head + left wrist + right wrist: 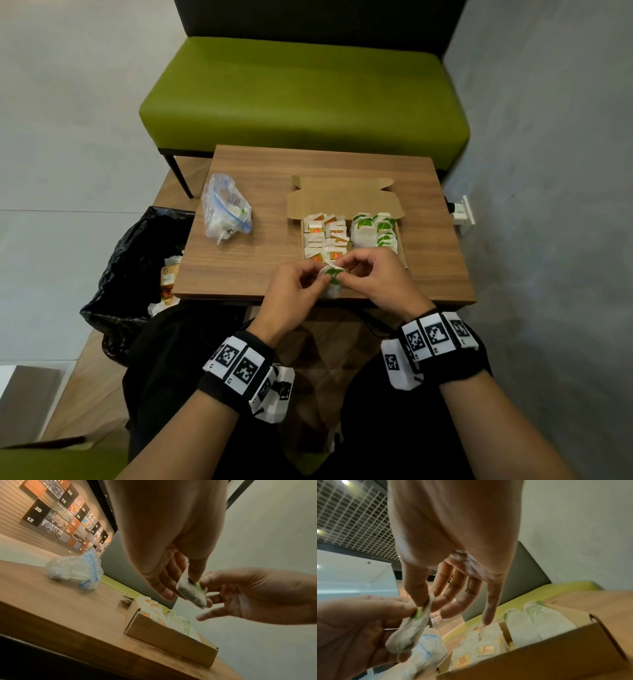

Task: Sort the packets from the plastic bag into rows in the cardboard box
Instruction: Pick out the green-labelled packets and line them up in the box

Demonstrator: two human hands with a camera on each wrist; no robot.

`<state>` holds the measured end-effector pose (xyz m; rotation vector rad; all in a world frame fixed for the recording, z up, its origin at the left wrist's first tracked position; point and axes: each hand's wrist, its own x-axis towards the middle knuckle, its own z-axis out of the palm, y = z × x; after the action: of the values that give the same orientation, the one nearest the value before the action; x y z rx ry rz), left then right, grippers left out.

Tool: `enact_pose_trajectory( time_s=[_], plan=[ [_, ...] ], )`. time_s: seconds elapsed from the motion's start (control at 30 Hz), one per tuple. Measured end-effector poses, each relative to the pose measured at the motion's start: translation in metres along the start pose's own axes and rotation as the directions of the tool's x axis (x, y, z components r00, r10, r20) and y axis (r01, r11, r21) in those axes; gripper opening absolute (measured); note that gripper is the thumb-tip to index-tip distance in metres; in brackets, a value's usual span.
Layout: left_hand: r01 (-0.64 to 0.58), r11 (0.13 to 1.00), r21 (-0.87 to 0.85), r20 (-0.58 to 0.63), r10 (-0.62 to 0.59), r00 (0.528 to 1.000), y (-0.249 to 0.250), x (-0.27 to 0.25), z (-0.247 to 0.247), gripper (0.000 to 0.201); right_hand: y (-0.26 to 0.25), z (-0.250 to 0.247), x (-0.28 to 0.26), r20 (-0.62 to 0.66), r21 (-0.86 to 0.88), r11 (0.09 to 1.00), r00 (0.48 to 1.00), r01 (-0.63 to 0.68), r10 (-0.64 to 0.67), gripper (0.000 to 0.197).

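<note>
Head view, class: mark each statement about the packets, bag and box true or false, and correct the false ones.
1. Both hands pinch one green-labelled white packet. True.
2. The brown cardboard box is closed. False: its lid is folded back.
3. The orange-labelled packets fill the box's right side. False: the left side; green ones fill the right.
4. The clear plastic zip bag lies left of the box on the wooden table. True.

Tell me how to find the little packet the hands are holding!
On the brown wooden table, look at the open cardboard box near its front edge. Both hands pinch one white packet with a green label there. It alone is held up; the other packets lie in rows.
</note>
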<state>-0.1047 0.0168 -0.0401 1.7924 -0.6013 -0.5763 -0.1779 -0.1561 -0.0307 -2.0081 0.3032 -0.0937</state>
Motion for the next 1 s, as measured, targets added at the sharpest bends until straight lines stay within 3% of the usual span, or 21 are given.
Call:
enact_pose_trajectory(
  time_s=[0.1,0.27,0.37,0.5,0.67,0.8,1.0],
  plan=[
    [0.015,0.997,0.081,-0.025,-0.013,1.0,-0.003,0.011,0.006,0.024,0.002,-0.016,0.014,-0.038,-0.126,0.992,0.999,-0.013,0.008,0.01],
    [0.124,0.942,0.312,-0.103,-0.097,0.99,-0.014,0.022,0.004,0.031,0.023,-0.043,0.047,-0.266,-0.381,0.915,0.964,-0.13,0.026,0.008],
    [0.126,0.922,0.367,-0.032,-0.123,0.992,-0.018,0.022,0.002,0.027,0.034,-0.05,0.065,-0.202,-0.479,0.85,0.97,-0.22,0.137,0.01],
    [0.096,0.918,0.384,-0.003,-0.102,0.995,-0.025,0.025,-0.002,0.024,0.042,-0.049,0.079,-0.068,-0.573,0.785,0.968,-0.237,0.243,0.009],
    [0.068,0.91,0.408,0.024,-0.085,0.996,-0.031,0.029,-0.005,0.024,0.053,-0.04,0.087,-0.198,-0.66,0.683,0.95,-0.311,0.242,0.006],
    [0.067,0.909,0.411,0.033,-0.088,0.996,-0.035,0.031,-0.006,0.024,0.056,-0.041,0.091,-0.206,-0.691,0.647,0.946,-0.322,0.251,0.009],
    [0.067,0.904,0.422,0.038,-0.092,0.995,-0.036,0.03,-0.005,0.027,0.05,-0.035,0.09,-0.26,-0.73,0.62,0.956,-0.287,0.137,0.015]
  ],
)
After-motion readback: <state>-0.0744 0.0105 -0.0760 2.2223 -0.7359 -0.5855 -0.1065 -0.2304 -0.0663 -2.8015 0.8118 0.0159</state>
